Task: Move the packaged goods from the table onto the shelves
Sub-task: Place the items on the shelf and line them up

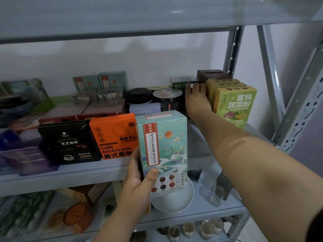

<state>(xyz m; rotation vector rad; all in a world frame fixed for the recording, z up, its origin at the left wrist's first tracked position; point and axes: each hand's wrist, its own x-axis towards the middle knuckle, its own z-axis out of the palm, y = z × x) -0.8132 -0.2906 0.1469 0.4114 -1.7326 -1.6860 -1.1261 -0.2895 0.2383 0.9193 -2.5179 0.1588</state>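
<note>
One teal tea box (pixel 162 151), centre frame, is pinched low by the left hand (pixel 139 182): light, stiff card, best held by its side edges. Right hand (pixel 196 96), upper right, fingers spread flat against green boxes (pixel 234 105), gripping nothing.

Three green boxes (pixel 235 103) — two dark jars (pixel 139 95) — one white bowl (pixel 173 199).

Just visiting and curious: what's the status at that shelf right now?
Left hand grips teal box, off the shelf. Right hand reaches back beside green boxes. Dark canister crowds the gap.
</note>
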